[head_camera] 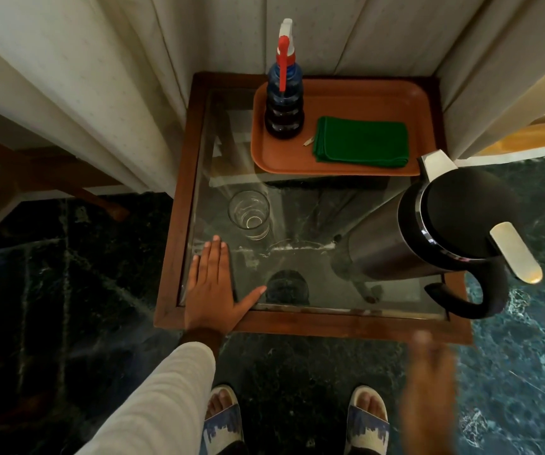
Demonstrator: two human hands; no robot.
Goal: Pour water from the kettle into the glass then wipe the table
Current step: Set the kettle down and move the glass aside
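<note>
A black and steel kettle [429, 231] stands at the right side of the glass-topped wooden table [330, 326], its handle toward me. A clear drinking glass [249, 213] stands upright at the table's left, apparently empty. A folded green cloth [361, 141] lies on an orange tray [346, 103] at the back. My left hand [213, 284] rests flat on the glass top at the front left corner, fingers spread, just below the drinking glass. My right hand [429, 389] is blurred in the air in front of the table, below the kettle's handle, holding nothing.
A blue spray bottle [285, 100] with a red and white trigger stands on the tray's left end. White curtains hang behind and beside the table. Dark green marble floor [51, 290] surrounds it. My sandalled feet are at the bottom.
</note>
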